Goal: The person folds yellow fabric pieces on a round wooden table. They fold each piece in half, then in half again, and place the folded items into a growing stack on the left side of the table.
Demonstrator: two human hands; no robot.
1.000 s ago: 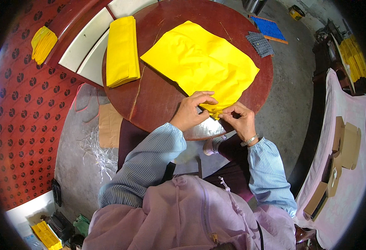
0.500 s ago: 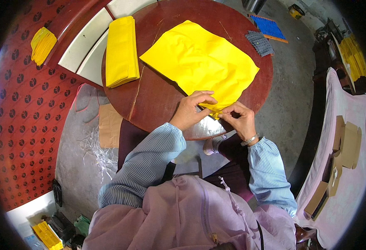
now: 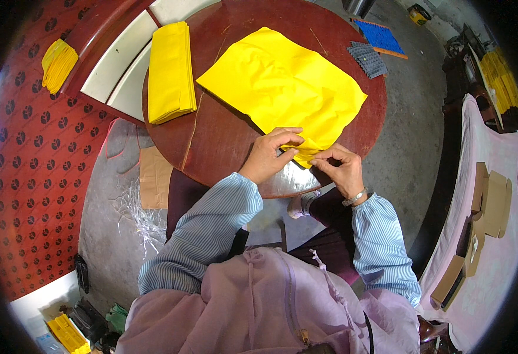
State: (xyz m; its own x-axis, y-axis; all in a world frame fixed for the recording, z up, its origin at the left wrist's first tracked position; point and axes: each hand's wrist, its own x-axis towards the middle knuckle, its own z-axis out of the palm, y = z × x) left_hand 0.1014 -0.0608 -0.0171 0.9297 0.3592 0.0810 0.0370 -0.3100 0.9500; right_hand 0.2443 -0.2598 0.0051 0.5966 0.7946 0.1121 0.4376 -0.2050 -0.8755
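Note:
A piece of yellow fabric-like sheet, perhaps a bag, lies creased across the round red-brown table, with its narrow near corner toward me. My right hand pinches the edge of that corner between thumb and fingers. Opposite it, my left hand rests at the corner's left side, thumb and fingers apart and touching the sheet. Folds between the two hands partly hide the corner. To the left, a thick stack of folded yellow sheets sits at the table's edge.
A blue mat and a grey textured cloth lie beyond the table's right side. White stringy scraps and brown cardboard are on the floor at left. Open cardboard boxes rest on a pink cover at right.
The bunched near corner of the yellow sheet has spread flatter. My left thumb has drawn slightly up and away from my right fingers, which still pinch the edge.

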